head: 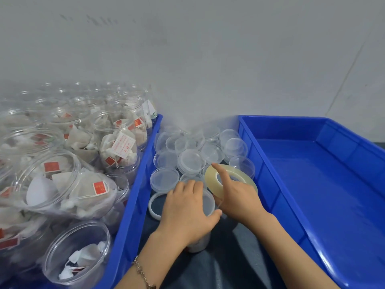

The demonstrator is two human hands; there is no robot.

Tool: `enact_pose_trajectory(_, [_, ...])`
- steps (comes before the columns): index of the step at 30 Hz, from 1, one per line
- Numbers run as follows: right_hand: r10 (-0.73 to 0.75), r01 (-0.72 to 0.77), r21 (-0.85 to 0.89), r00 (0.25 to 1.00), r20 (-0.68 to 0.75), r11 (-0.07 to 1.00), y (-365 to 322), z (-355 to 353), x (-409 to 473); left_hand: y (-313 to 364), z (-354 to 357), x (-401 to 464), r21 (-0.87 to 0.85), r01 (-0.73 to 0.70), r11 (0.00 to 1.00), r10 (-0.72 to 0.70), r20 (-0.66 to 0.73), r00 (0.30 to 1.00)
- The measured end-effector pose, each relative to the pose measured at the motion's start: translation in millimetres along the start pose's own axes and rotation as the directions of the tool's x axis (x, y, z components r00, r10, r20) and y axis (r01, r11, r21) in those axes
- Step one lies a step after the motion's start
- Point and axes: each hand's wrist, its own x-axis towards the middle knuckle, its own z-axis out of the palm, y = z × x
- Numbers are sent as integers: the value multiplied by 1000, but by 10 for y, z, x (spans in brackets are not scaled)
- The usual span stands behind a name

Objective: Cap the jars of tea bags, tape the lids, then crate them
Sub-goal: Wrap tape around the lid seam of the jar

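Observation:
A clear jar of tea bags (pixel 199 244) stands between the two crates, capped with a clear lid (pixel 208 202). My left hand (pixel 185 211) lies over that lid, fingers curled round its rim. My right hand (pixel 237 197) holds a roll of clear tape (pixel 210 174) just right of the lid, index finger pointing through the roll's hole. The left blue crate (pixel 133 205) is full of open jars of tea bags (pixel 68 180), some lying on their sides. The right blue crate (pixel 312 184) holds nothing.
A heap of loose clear lids (pixel 191 159) lies between the crates, behind my hands. One white ring-shaped lid (pixel 153 207) sits left of the capped jar. A grey wall rises close behind everything. A dark surface lies under the jar.

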Motion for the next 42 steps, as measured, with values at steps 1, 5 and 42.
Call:
enact_pose_trajectory(1, [-9,9,-6,1000,10,1000,-8,10,5,-4,-5,7,-8,-17,1000,17,-17,1000])
enact_pose_trajectory(5, [-44,44,7,999,13,999,-59,60,-1,-58,-64,41,-52,-131,990,132,16,991])
enact_pose_trajectory(42, [5,-11,248,1000,26,969,115,-52,-463,-53,-59,115,-44,-27,999,33,128,991])
